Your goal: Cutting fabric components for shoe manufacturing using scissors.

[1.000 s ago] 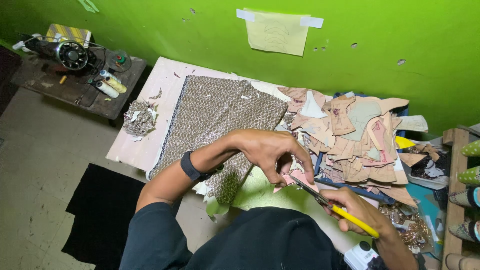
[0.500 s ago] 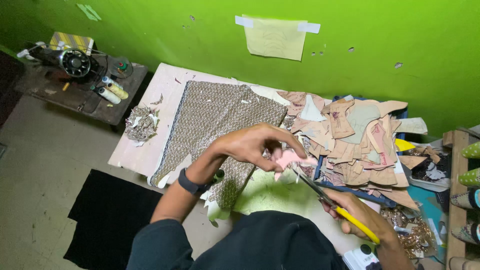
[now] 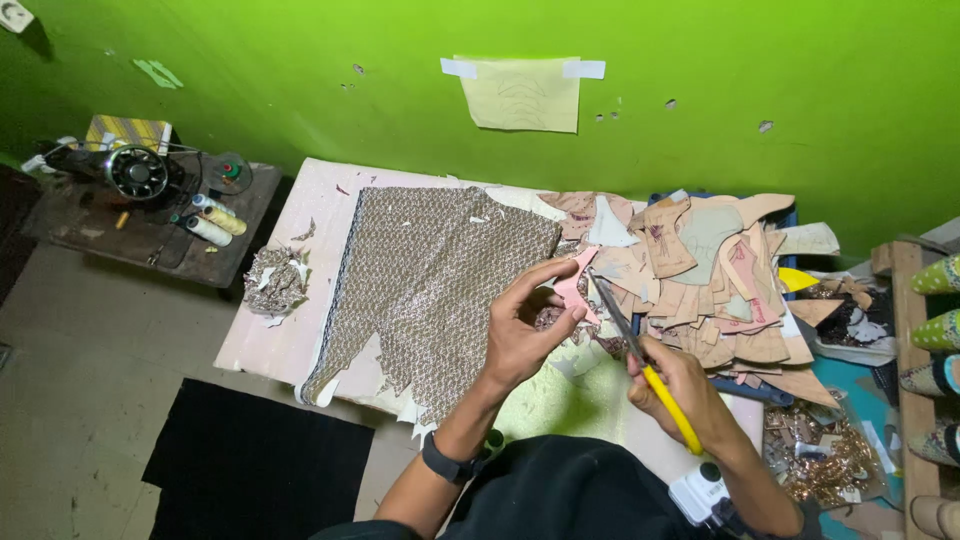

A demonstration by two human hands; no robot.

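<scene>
Pinching a small pink cut piece above the table, the left hand presents it leftward of the yellow-handled scissors, gripped by the right hand, blades angled up-left toward it.

A pale yellow paper sheet hangs on the green wall above the counter, held by two strips of white tape at its upper corners; it is roughly rectangular and carries faint pencil lines. At the right end of the counter, near the lower edge of the view, lies a clear plastic bag filled with small brownish scraps. On the dark side table at the left, a flat yellow packet with stripes leans behind the sewing machine. No screens show.
</scene>
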